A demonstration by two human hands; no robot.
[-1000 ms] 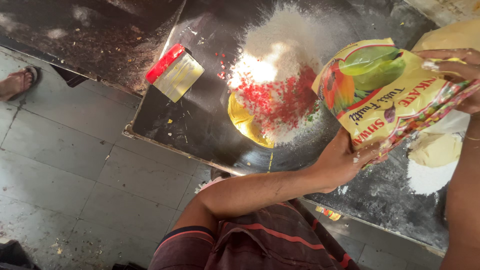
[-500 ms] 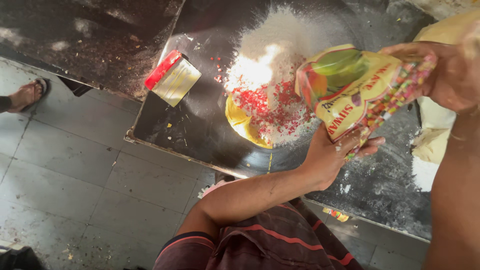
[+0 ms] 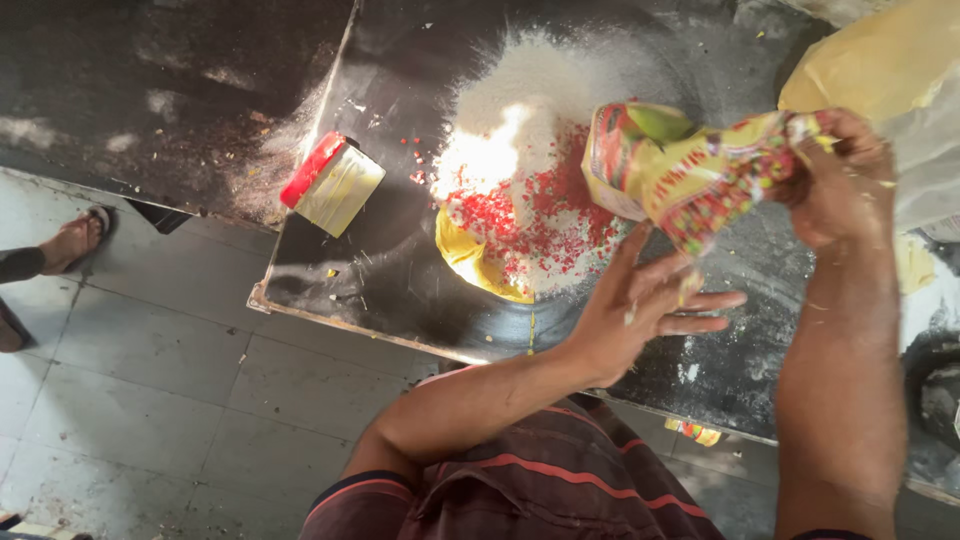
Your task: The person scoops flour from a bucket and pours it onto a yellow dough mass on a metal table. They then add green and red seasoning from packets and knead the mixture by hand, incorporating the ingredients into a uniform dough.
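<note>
Dark worktop (image 3: 380,260) | tipped packet (image 3: 690,165) over white heap (image 3: 540,130) topped red bits (image 3: 540,225)

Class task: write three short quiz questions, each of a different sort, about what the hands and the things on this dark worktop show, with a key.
1. True or false: the right hand grips the crumpled end of the yellow packet.
2. What lies scattered on the white powder heap? A) red bits B) green leaves C) black seeds
3. Fill in: the left hand is spread open ____ the packet.

Key
1. True.
2. A: the red bits cover the near side of the heap.
3. Below; whether its fingers touch the packet is hard to tell.
</note>
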